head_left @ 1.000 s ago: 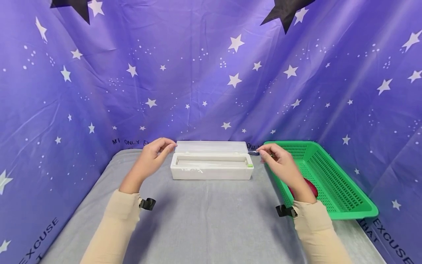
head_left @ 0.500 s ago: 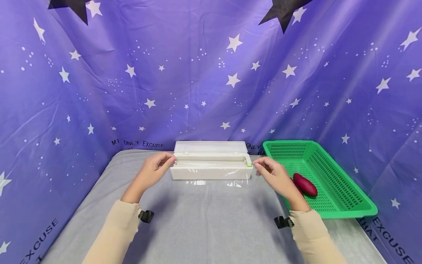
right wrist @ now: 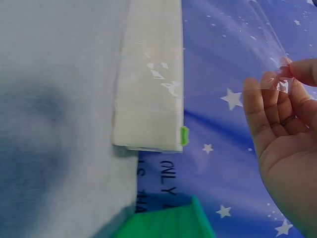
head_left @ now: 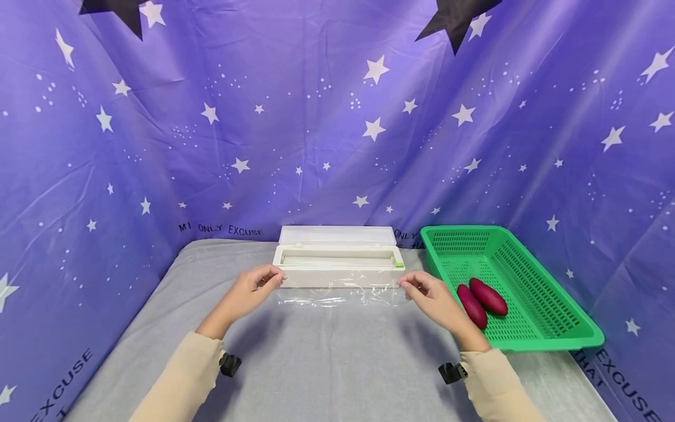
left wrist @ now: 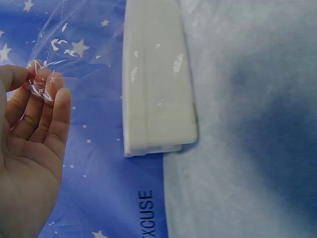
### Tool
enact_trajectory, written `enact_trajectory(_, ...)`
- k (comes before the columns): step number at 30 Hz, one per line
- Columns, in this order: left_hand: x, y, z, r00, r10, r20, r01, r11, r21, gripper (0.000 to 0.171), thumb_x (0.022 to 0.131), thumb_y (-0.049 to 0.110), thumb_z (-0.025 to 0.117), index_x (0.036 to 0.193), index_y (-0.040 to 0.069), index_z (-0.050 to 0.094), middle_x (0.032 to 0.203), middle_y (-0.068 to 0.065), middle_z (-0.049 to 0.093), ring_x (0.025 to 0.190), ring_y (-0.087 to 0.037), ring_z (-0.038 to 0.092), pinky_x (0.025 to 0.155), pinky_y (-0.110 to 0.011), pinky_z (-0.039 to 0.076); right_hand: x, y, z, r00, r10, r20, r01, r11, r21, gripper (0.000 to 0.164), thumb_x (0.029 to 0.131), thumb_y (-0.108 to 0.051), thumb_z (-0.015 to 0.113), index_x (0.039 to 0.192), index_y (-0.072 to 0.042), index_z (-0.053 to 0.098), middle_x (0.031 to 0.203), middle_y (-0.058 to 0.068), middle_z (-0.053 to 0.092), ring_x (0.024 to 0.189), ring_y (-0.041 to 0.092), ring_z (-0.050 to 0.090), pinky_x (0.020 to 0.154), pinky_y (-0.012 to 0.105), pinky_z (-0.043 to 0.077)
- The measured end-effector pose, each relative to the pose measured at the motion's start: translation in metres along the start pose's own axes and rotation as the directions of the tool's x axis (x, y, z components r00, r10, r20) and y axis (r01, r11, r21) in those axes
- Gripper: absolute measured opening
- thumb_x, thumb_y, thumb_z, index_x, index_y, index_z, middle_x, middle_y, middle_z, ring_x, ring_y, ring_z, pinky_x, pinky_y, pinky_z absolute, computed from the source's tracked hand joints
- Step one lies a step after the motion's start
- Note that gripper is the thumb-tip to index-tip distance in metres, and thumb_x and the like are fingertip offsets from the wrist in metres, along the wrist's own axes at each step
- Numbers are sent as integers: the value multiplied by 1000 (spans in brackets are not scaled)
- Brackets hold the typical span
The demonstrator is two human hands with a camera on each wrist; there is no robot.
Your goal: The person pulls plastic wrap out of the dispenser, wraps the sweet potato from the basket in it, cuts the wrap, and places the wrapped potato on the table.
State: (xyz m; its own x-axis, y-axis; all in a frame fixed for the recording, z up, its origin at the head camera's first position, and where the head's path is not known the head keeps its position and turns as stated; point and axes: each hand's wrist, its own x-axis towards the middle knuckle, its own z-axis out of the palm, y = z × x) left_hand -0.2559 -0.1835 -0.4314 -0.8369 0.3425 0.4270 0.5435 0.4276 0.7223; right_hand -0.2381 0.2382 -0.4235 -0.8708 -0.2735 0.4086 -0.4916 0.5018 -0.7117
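Clear cling film (head_left: pixel 329 302) is stretched between both hands, its glossy creases showing in front of the white cling film dispenser (head_left: pixel 340 278). My left hand (head_left: pixel 252 293) pinches one corner of it between thumb and fingertips; in the left wrist view the film (left wrist: pixel 62 47) bunches at the fingers. On the other side my right hand (head_left: pixel 433 299) pinches the opposite corner, and the film edge (right wrist: pixel 272 29) runs taut from it in the right wrist view. The dispenser's lid (head_left: pixel 337 235) stands raised at the back, and a green slider (head_left: pixel 399 265) sits at its right end.
A green plastic basket (head_left: pixel 548 287) stands at the right, close to my right forearm, with two dark red oval objects (head_left: pixel 488 296) in it. Grey cloth (head_left: pixel 332 363) covers the table. A purple star-printed curtain (head_left: pixel 316 117) hangs behind and at both sides.
Both hands have moved down toward me, from beside the raised lid to in front of the dispenser, drawing the film out with them. The red objects in the basket have come fully into view.
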Motion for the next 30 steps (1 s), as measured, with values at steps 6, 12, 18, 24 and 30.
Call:
enact_trajectory(6,-6,-7,9,1000,6,9,-6,1000,-16,9,100,15,63,98,16,72,87,3,66,78,-15,61,70,-28,52,-11,8,6,999,11,51,-11,1000,12,9,100,-8,61,103,-8,69,81,0,61,71,14,59,61,25,49)
enact_trajectory(12,-13,-14,14,995,-78,64,81,995,-50,9,100,17,63,99,17,71,87,5,66,79,-16,63,71,-29,53,-22,19,11,998,5,68,-9,998,58,6,100,-11,63,100,-12,69,81,-2,61,72,13,58,61,26,49)
enact_trajectory(18,-22,-21,18,987,-116,115,126,988,-84,9,100,16,62,98,16,71,86,3,68,81,-28,65,72,-30,54,-29,27,20,993,47,110,-54,997,60,6,100,-13,62,99,-12,68,82,-2,60,73,12,57,65,26,48)
enact_trajectory(24,-29,-29,23,978,-131,163,144,987,-67,13,100,16,62,99,9,72,90,-12,69,83,-33,65,73,-27,53,-37,38,24,984,55,168,-62,997,39,8,99,-4,59,98,-8,66,82,3,61,72,18,57,65,25,47)
enact_trajectory(30,-37,-32,24,966,-95,242,109,993,-44,14,100,11,60,98,3,72,94,-13,70,85,-22,65,77,-28,53,-44,43,26,969,78,233,-88,996,34,7,100,-9,60,99,-5,66,82,6,62,73,23,59,65,25,48)
